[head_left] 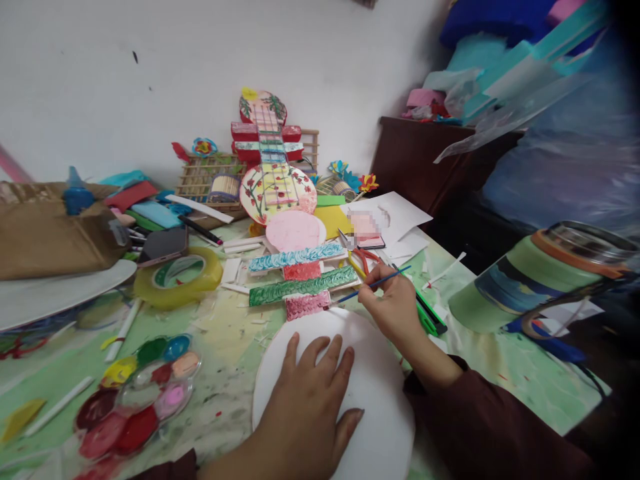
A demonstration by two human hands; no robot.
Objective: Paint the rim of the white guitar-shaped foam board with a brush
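My left hand (315, 393) lies flat, fingers spread, on a white round board (380, 393). Pinched in my right hand (393, 303) is a thin blue paintbrush (380, 281), its tip at the dark pink strip (307, 305) just above the board. Beyond that strip, a green painted bar (295, 287), a red strip (303, 271), a blue-and-white bar (295, 257) and a pink oval (295, 230) make up the rest of the craft piece. A paint palette (145, 393) with several colours sits at the left.
A finished-looking painted model (275, 160) leans against the wall. Clear tape (177, 277), a phone (163, 247) and a cardboard box (55, 230) are at the left. A green cutter (427, 313) lies beside my right wrist, and a green thermos (530, 273) stands at the right.
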